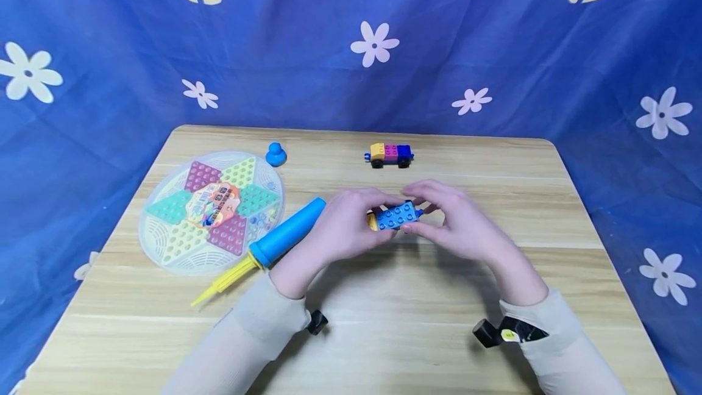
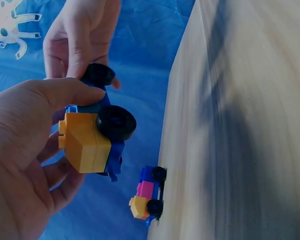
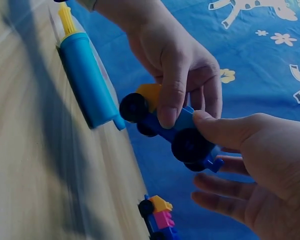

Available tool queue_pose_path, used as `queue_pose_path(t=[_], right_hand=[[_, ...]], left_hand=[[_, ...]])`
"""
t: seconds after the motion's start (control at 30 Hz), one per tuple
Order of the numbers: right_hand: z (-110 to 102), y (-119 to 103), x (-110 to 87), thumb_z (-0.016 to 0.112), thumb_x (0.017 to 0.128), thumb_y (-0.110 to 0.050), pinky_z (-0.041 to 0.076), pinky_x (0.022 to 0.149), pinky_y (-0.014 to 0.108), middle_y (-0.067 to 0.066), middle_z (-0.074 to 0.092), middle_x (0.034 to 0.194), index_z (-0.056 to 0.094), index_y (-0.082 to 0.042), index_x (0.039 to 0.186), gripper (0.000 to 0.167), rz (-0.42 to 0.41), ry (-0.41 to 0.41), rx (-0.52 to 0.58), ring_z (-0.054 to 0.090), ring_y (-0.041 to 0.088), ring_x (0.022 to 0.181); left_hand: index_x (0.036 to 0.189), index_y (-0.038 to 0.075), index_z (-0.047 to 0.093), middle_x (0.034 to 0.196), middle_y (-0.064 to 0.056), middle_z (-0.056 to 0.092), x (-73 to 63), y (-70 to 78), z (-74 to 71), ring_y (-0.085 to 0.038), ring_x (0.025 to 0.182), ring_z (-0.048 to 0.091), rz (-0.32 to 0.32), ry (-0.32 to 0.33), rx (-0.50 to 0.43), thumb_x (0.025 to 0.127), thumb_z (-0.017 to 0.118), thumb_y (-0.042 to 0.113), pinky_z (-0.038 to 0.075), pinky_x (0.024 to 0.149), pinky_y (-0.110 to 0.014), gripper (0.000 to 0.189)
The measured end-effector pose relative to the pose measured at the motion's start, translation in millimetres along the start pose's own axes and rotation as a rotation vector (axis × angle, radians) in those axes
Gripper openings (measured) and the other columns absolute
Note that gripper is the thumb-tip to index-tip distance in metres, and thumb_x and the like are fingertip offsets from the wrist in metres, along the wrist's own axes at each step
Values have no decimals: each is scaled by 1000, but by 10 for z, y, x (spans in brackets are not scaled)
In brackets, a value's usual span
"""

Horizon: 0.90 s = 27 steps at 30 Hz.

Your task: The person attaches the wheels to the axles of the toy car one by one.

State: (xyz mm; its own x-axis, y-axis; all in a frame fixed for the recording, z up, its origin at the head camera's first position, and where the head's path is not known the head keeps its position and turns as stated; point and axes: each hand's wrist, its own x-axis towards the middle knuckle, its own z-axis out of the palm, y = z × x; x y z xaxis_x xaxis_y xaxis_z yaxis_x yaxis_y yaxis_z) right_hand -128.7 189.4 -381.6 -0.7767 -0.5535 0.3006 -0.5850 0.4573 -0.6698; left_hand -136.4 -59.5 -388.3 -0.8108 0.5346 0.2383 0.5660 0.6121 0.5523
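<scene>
Both hands hold a toy block car (image 1: pixel 397 216) above the middle of the table. A light blue studded block sits on its dark blue wheeled base, and a yellow block (image 2: pixel 85 142) forms one end. My left hand (image 1: pixel 345 224) grips the car's sides near the yellow end, thumb along the blue block. At the other end, my right hand (image 1: pixel 457 221) pinches the blue block, its thumb just above a black wheel (image 3: pixel 191 146) in the right wrist view. The remaining right fingers are spread behind the small blue hitch (image 3: pixel 213 164). Fingers cover part of the blue block.
A second toy car (image 1: pixel 390 154), yellow, pink and blue, stands at the back of the wooden table (image 1: pixel 384 346). On the left lie a Chinese checkers board (image 1: pixel 164 239), a blue hand pump (image 1: pixel 290 231) with a yellow nozzle, and a small blue duck-like toy (image 1: pixel 276 155).
</scene>
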Motion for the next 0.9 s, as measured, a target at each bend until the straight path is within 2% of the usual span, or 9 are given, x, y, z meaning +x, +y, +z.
queue_pose_path(t=[0.07,0.2,0.37,0.47,0.6,0.73,0.9], right_hand=[[22,13,-12,86,92,-21,59,94,39,3,66,136,68,-9,137,50,-11,-18,5,69,17,111],[55,31,-38,86,93,-22,59,93,38,-1,69,132,71,-11,135,46,6,-15,12,69,14,110],[90,71,-58,86,92,-22,57,96,38,-4,70,130,73,-13,132,43,5,34,34,68,14,114],[113,101,-66,86,92,-17,58,94,36,-3,71,127,74,-12,129,40,-10,81,71,69,14,111],[130,153,-81,87,90,-10,60,93,34,-1,73,125,76,-10,126,38,-19,147,108,71,17,108],[124,191,-107,87,88,-3,60,91,34,1,73,125,76,-9,127,41,-23,199,136,71,20,108],[114,248,-115,86,87,2,60,91,31,2,73,124,76,-7,127,42,-9,229,185,71,22,107]], left_hand=[[130,26,78,120,7,76,1,10,-11,-9,99,68,9,-10,29,83,93,32,54,81,-31,50],[128,25,79,118,7,76,0,14,-30,-9,99,69,16,-11,37,83,93,32,54,80,-31,48],[128,25,79,118,7,77,6,-1,-31,-11,99,70,29,9,38,83,93,33,54,80,-30,47],[127,24,79,121,7,75,1,-21,-26,-11,106,68,44,48,23,83,93,34,54,83,-31,47],[132,21,76,135,8,69,-19,-82,-28,-12,122,61,76,110,-56,84,93,34,55,93,-36,53],[142,23,69,146,10,61,-47,-176,-35,-12,136,54,58,113,-166,86,91,38,49,109,-44,62],[139,23,70,140,11,65,-68,-282,-25,-11,130,59,0,97,-320,91,87,38,52,106,-46,53]])
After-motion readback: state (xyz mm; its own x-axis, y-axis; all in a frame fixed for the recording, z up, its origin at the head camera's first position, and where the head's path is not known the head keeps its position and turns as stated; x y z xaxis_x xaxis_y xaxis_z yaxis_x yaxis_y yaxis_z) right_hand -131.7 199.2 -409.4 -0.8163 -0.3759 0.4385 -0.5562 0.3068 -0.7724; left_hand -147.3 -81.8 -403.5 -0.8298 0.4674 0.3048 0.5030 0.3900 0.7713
